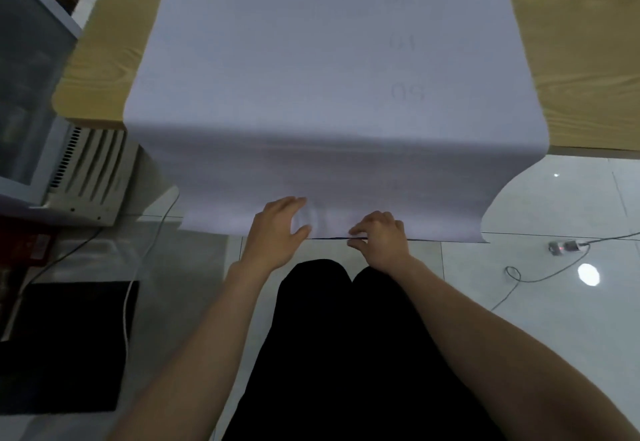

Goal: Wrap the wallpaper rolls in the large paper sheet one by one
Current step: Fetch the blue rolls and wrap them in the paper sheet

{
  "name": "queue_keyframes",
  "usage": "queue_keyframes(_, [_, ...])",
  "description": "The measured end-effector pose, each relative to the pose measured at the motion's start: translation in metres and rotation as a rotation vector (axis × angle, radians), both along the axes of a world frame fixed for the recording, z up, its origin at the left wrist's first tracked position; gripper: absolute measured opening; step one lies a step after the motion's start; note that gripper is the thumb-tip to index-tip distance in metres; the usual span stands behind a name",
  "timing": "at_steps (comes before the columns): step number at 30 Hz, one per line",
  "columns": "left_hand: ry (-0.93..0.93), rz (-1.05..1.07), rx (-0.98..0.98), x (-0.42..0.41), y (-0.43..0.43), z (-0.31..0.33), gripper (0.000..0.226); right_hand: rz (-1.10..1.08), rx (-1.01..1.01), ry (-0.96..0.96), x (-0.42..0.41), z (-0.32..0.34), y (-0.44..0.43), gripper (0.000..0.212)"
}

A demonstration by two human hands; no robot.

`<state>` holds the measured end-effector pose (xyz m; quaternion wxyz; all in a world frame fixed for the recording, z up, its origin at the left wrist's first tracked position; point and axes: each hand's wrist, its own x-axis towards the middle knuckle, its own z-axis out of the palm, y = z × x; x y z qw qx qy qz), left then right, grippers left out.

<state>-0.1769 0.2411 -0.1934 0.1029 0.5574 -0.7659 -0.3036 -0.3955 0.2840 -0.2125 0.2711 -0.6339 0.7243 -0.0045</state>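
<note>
Faintly, mirrored "10" [401, 42], "20" [408, 91] thru paper sheet [311, 60]; L hand [277, 233] fingers [292, 203] flat on it, R hand [382, 238] fingers curled on edge.

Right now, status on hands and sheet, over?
Left hand flat on sheet near its lower edge. Right hand pinches that edge. Sheet hangs off table. No rolls in view.
</note>
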Motion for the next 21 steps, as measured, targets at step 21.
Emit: queue_keyframes(21, [-0.072,-0.238,-0.171,0.015,0.029,0.133,0.045,-0.168,0.177,-0.327,-0.009,0.155,0.015,0.012])
